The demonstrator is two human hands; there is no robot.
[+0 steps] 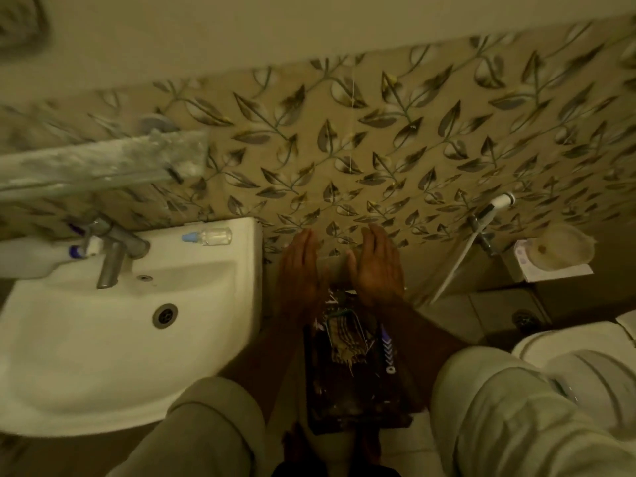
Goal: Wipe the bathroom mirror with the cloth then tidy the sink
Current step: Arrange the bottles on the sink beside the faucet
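Note:
The white sink (86, 339) fills the lower left, with a metal tap (113, 249) at its back. A small clear bottle with a blue cap (210, 235) lies on the sink's back rim. My left hand (299, 270) and my right hand (377, 266) are held out flat side by side to the right of the sink, near the leaf-patterned wall tiles. Both hold nothing. Below them, between my forearms, is a dark patterned item (354, 366); whether it is a cloth or a packet is unclear. No mirror is in view.
A glass shelf (103, 163) juts out above the tap. A white bottle (31, 259) stands at the sink's left. At the right are a spray hose (481, 235), a soap dish (561, 249) and a toilet (568, 346).

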